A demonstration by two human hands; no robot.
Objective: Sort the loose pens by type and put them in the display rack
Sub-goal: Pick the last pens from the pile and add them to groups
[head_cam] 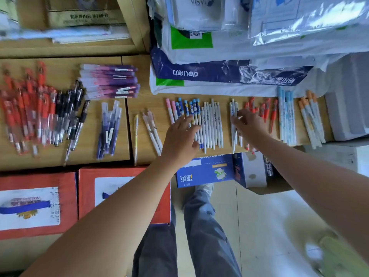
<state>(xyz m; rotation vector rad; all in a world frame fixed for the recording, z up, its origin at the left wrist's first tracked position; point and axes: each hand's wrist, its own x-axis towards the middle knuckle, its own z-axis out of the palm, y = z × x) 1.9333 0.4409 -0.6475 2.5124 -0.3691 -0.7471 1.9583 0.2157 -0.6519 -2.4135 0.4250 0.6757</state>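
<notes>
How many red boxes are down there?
2. One red box sits at the far left, below the pens; the other is right beside it, partly hidden from view.

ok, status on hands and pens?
Left hand open, fingers on blue-capped pens. Right hand pinching white pens. Groups laid out on cardboard, nothing blocking.

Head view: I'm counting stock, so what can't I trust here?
All head view.
Red and black pens, far left: motion-blurred, uncountable.
White pens under the right hand: covered; grip unclear.
Blue-capped pens: barrels partly hidden by the left hand.
Display rack: not in frame.
</notes>
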